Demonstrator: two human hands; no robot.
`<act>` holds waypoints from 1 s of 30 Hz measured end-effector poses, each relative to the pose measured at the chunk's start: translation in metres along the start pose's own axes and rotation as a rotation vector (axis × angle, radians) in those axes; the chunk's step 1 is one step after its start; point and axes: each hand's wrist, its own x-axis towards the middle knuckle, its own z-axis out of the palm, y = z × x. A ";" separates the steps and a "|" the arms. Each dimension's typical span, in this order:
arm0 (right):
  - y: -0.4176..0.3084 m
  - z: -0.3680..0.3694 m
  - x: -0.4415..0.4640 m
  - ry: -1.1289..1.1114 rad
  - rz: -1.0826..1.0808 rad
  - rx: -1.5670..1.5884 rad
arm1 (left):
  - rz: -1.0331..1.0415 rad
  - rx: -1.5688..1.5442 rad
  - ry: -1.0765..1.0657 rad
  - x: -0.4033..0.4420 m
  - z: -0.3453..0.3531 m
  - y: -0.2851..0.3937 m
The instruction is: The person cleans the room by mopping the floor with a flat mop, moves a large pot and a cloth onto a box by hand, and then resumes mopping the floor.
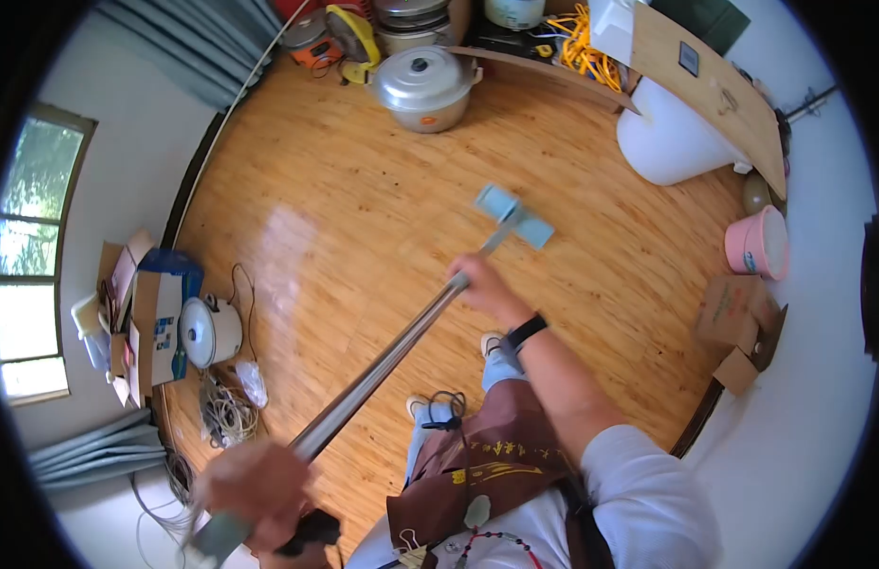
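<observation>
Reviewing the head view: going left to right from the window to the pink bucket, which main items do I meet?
Window → white lidded pot → silver lidded pot → blue mop head → pink bucket.

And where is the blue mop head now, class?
In the head view, the blue mop head shows right of centre in the upper half, just beyond the right hand and below-right of the lidded metal pot.

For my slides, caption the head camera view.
Left hand and right hand grip a blue-headed mop over a wood-grained floor.
</observation>
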 end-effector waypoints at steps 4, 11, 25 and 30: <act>0.100 -0.131 0.012 0.082 0.058 -0.137 | -0.184 0.017 -0.778 0.020 0.070 -0.118; 0.144 -0.173 -0.016 -0.070 0.042 -0.359 | -0.167 -0.024 -0.880 -0.011 0.098 -0.173; -0.084 0.197 -0.138 -0.771 0.020 -0.058 | -0.199 0.299 -0.454 -0.080 -0.172 0.113; -0.226 0.353 -0.240 -0.983 -0.075 0.300 | -0.234 0.481 -0.367 -0.139 -0.238 0.245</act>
